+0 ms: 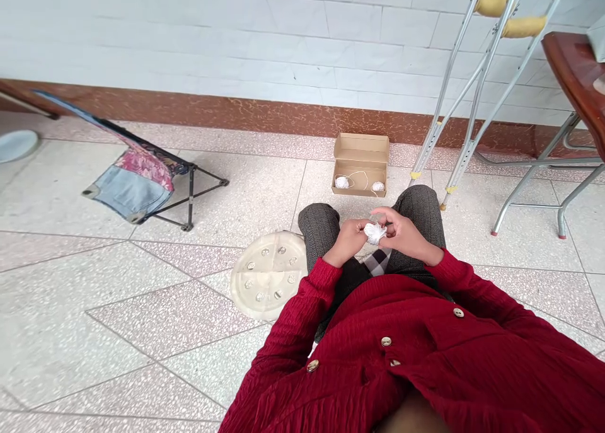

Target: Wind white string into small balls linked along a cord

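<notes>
Between my two hands, above my lap, is a small ball of white yarn (375, 233). My left hand (350, 239) grips it from the left, fingers closed at its edge. On the other side my right hand (401, 232) curves round the ball, thumb and fingers against it. Beyond my knees an open cardboard box (362, 148) stands on the floor. Inside it lie two more white yarn balls, one at the left (341, 182) and one at the right (377, 186), with a loose strand between them.
A round cream lid-like disc with holes (265, 275) lies by my left knee. Farther left stands a folding chair (142, 181). Metal crutches (472, 105) lean on the wall at right, beside a brown stool (574, 74). A pale basin (17, 145) sits far left.
</notes>
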### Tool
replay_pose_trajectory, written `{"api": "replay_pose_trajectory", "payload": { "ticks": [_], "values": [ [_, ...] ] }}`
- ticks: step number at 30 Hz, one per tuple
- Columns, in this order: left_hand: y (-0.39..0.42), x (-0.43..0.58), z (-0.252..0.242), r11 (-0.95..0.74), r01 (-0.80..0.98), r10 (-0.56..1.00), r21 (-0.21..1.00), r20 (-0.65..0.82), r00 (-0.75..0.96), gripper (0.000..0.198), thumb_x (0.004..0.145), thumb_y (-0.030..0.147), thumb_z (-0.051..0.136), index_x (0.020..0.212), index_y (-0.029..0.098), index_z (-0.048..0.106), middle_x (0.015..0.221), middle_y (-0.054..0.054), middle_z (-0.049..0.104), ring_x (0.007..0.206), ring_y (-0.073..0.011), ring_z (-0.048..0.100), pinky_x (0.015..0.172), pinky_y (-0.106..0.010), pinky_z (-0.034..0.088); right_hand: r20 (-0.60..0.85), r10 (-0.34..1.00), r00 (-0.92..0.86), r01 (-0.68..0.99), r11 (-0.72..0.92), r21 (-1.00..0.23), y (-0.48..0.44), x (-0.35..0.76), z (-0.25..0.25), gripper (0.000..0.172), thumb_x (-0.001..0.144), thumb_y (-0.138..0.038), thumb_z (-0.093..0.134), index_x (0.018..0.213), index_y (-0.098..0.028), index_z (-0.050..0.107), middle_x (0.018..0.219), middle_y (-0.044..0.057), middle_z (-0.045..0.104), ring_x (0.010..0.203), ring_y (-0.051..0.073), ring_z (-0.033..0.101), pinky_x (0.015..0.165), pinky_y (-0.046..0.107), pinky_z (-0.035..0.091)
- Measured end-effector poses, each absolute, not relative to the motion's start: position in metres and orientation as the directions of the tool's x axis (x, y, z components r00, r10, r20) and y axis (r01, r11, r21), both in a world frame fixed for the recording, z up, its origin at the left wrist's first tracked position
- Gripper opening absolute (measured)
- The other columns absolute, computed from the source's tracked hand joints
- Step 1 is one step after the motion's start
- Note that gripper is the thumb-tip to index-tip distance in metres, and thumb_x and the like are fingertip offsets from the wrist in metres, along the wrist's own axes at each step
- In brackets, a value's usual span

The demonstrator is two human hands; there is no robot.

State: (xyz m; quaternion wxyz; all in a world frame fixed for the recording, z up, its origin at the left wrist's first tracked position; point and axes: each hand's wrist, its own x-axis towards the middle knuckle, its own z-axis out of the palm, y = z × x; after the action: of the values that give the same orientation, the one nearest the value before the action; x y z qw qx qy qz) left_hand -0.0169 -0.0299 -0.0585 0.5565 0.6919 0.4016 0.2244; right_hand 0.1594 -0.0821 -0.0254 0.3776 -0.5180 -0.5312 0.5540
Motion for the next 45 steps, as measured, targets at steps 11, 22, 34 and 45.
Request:
{"api": "replay_pose_trajectory", "payload": {
  "ticks": [11, 22, 34, 45],
  "values": [
    [-0.030, -0.022, -0.071, -0.083, 0.445, 0.810, 0.891, -0.200, 0.552, 0.026, 0.084, 0.017, 0.051, 0.064, 0.012, 0.067, 0.055, 0.004, 0.055, 0.055, -0.0100, 0.046, 0.057, -0.021, 0.032, -0.247, 0.963, -0.105, 0.126, -0.233, -0.964, -0.082, 0.151, -0.044, 0.039, 0.066, -0.018, 0.072, 0.104, -0.022, 0.066, 0.097, 0.001, 0.064, 0.067, 0.014, 0.064, 0.060, 0.027, 0.053],
    [-0.050, -0.037, -0.062, -0.636, 0.562, 0.674, 0.528, 0.025, 0.739, 0.029, 0.098, 0.025, 0.050, 0.078, 0.018, 0.071, 0.077, -0.007, 0.071, 0.077, -0.0193, 0.064, 0.102, -0.038, 0.043, -0.159, 0.937, 0.311, 0.179, -0.222, -0.958, -0.049, 0.179, -0.084, 0.030, 0.062, -0.028, 0.070, 0.090, -0.021, 0.062, 0.081, 0.000, 0.063, 0.065, 0.015, 0.056, 0.055, 0.026, 0.045],
    [0.000, -0.030, -0.045, -0.664, 0.459, 0.637, 0.591, 0.125, 0.761, 0.028, 0.099, 0.024, 0.051, 0.082, 0.018, 0.072, 0.081, -0.004, 0.071, 0.085, -0.0185, 0.064, 0.109, -0.042, 0.039, -0.286, 0.958, -0.024, 0.048, -0.284, -0.958, -0.099, 0.141, -0.082, 0.029, 0.067, -0.025, 0.069, 0.095, -0.023, 0.061, 0.090, -0.001, 0.055, 0.068, 0.013, 0.058, 0.053, 0.025, 0.052],
    [-0.033, -0.025, -0.079, -0.365, 0.489, 0.734, 0.793, -0.078, 0.674, 0.037, 0.098, 0.031, 0.050, 0.069, 0.016, 0.068, 0.070, -0.002, 0.069, 0.072, -0.0159, 0.061, 0.079, -0.027, 0.047, -0.291, 0.942, 0.170, -0.299, -0.232, -0.926, -0.053, 0.166, -0.039, 0.039, 0.062, -0.033, 0.081, 0.093, -0.022, 0.061, 0.094, -0.001, 0.062, 0.074, 0.012, 0.060, 0.063, 0.027, 0.059]
  ]
}}
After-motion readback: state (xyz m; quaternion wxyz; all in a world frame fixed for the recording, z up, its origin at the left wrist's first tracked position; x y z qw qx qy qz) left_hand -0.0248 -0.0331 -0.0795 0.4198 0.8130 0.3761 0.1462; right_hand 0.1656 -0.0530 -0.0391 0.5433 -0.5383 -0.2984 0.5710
